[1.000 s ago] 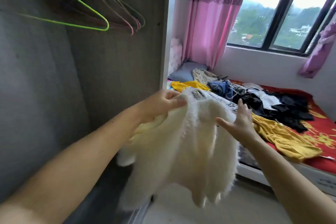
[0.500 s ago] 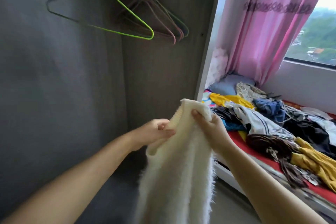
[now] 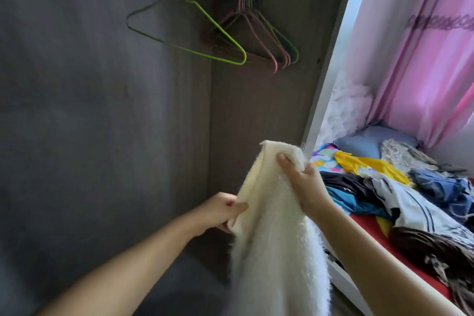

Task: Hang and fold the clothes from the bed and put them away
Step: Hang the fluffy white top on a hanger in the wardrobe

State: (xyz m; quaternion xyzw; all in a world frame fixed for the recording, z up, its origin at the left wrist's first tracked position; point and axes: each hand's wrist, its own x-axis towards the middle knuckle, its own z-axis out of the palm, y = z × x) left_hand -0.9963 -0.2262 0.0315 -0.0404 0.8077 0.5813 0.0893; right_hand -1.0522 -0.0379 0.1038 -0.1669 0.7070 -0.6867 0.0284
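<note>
Cream fluffy sweater (image 3: 277, 233) — held up in front of the open wardrobe, hanging down from both hands, its ribbed edge at the top. Left hand (image 3: 220, 211): fingers curled round the lower part of that ribbed edge, pinching it from the wardrobe side. Right hand (image 3: 305, 182): higher up, fingers closed over the top of the knit, thumb side toward the bed. Bed (image 3: 384, 236) to the right, red sheet showing along its near edge, low white frame beneath. Heap of clothes (image 3: 400, 195) on the bed: a brown piece nearest, then a white one with dark stripes, blue and dark pieces, a yellow one, and a pale patterned one farther back. Bluish-grey pillow (image 3: 364, 141) at the far end of the bed, against the wall. Wardrobe (image 3: 102, 110) — dark wood-grain panels at left and centre, with a white front edge on the bed side. Green wire hanger (image 3: 205, 23) on the rail above, hanging apart from the others. Bunch of hangers (image 3: 266, 41), pink and other colours, packed together on the same rail just to its right. Pink curtain (image 3: 423, 59) beyond the bed, top right.
</note>
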